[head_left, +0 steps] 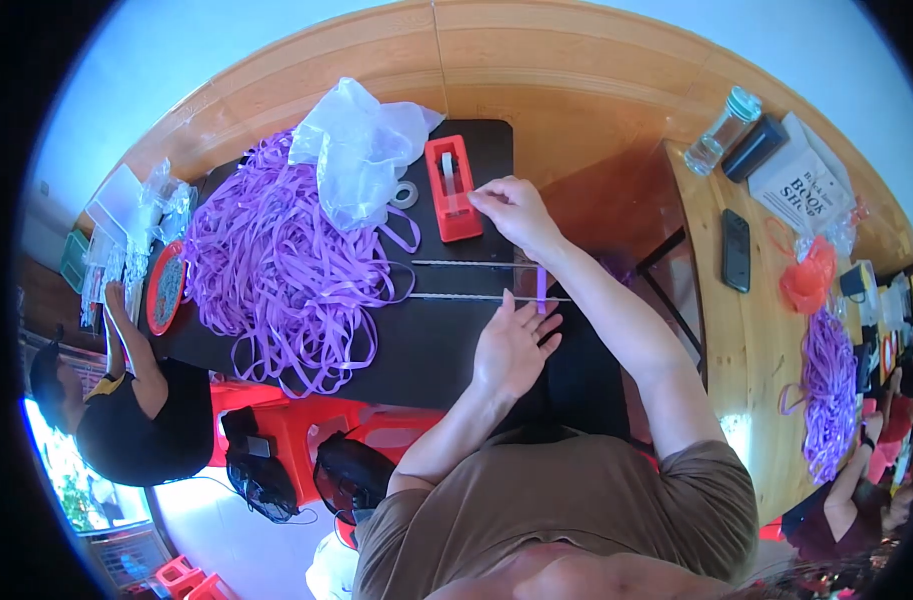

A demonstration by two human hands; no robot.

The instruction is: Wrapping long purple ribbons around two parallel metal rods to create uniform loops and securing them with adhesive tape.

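Observation:
My right hand (522, 212) reaches over the red tape dispenser (462, 222), thumb and finger pinched at the loose end of the clear tape (453, 188). My left hand (510, 350) lies palm up at the near side of the dark table, holding nothing, its fingers apart. Just beyond its fingertips, a short purple ribbon piece (542, 290) crosses two thin silvery rods (457, 296) that run side by side. A big tangled heap of purple ribbon (277, 260) covers the table's left part, some loops reaching the rods.
A crumpled translucent bag (362, 150) rests on the heap, with a tape roll (405, 195) beside it. A red tray (165, 288) stands at the left, near a co-worker (142, 420). The wooden table (722, 330) at right bears a phone (736, 250), a bottle (722, 135) and more ribbon (829, 400).

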